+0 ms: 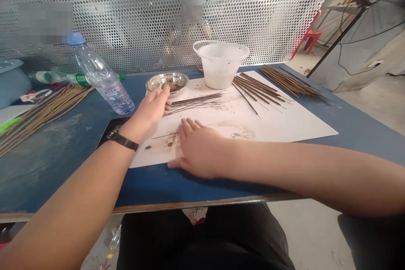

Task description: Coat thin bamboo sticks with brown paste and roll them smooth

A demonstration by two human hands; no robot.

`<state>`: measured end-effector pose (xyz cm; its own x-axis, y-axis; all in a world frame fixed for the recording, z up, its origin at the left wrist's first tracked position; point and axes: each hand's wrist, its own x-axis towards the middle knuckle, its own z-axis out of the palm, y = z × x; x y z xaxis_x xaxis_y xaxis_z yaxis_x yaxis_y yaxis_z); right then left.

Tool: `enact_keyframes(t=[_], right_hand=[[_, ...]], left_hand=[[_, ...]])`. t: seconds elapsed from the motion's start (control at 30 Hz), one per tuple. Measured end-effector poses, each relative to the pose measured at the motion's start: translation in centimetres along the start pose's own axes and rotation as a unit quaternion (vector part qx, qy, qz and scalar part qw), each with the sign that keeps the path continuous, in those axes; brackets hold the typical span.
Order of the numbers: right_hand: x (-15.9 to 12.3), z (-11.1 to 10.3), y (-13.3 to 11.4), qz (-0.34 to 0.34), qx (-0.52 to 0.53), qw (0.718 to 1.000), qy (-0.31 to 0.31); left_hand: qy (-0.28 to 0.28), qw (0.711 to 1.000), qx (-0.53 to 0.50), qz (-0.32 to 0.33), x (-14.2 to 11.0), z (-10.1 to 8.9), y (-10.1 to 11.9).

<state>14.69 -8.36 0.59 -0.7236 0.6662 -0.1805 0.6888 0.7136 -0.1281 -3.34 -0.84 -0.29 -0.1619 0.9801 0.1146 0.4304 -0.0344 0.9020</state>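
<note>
My left hand (152, 107) is at the left end of a bundle of thin dark sticks (199, 102), its fingers curled round the ends. The bundle lies on a white sheet (294, 122) and fans out to the right. My right hand (202, 149) lies palm down near the sheet's front edge, fingers stretched out, over brown crumbs. A single thin stick (163, 136) reaches toward its fingertips. Just beyond my left hand sits a shiny metal bowl (182, 79) with something brown in it. What lies beneath my right palm is hidden.
A white plastic bucket (220, 71) stands at the back, beside thick brown-coated sticks (261, 89) and another stick bundle (289, 82). On the left are a tilted water bottle (106, 80), long tan sticks (47, 112) and a blue basin (11, 82). A perforated metal panel (136, 17) rises behind.
</note>
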Motion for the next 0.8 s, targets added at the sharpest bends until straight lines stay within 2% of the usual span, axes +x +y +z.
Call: enact_keyframes(t=[0.07, 0.13, 0.2, 0.3, 0.37, 0.43, 0.53, 0.6, 0.67, 0.8], right_hand=[[-1.5, -0.1, -1.5, 0.019, 0.004, 1.000, -0.022], [-1.8, 0.0, -1.9, 0.032, 0.002, 0.999, -0.035], [-0.5, 0.1, -0.9, 0.035, -0.005, 0.999, -0.023], [2.1, 0.4, 1.7, 0.017, -0.003, 0.999, 0.033], [2.6, 0.4, 2.5, 0.005, 0.008, 0.999, 0.034], [1.6, 0.4, 1.8, 0.001, 0.011, 1.000, 0.020], [-1.3, 0.3, -0.6, 0.002, 0.016, 1.000, -0.010], [-2.2, 0.3, -1.7, 0.015, 0.032, 0.999, -0.017], [-1.5, 0.3, -1.5, 0.031, 0.043, 0.998, -0.015], [1.9, 0.4, 1.5, 0.015, 0.051, 0.998, 0.029]], left_hand=[[-0.004, 1.000, 0.008, -0.001, -0.2, 0.1, 0.2], [-0.008, 1.000, 0.016, -0.005, -0.5, 0.2, 0.5], [-0.010, 1.000, 0.024, -0.010, -0.6, 0.2, 0.7], [-0.009, 0.999, 0.032, -0.001, -0.6, 0.0, 0.6], [-0.007, 0.999, 0.039, 0.007, -0.4, -0.2, 0.2], [-0.005, 0.999, 0.042, 0.011, -0.1, -0.4, -0.2], [-0.012, 0.999, 0.044, 0.017, 0.2, -0.6, -0.5], [-0.018, 0.998, 0.049, 0.022, 0.2, -0.6, -0.5], [-0.016, 0.998, 0.053, 0.024, 0.2, -0.5, -0.5], [-0.014, 0.999, 0.046, 0.023, 0.2, -0.5, -0.4]])
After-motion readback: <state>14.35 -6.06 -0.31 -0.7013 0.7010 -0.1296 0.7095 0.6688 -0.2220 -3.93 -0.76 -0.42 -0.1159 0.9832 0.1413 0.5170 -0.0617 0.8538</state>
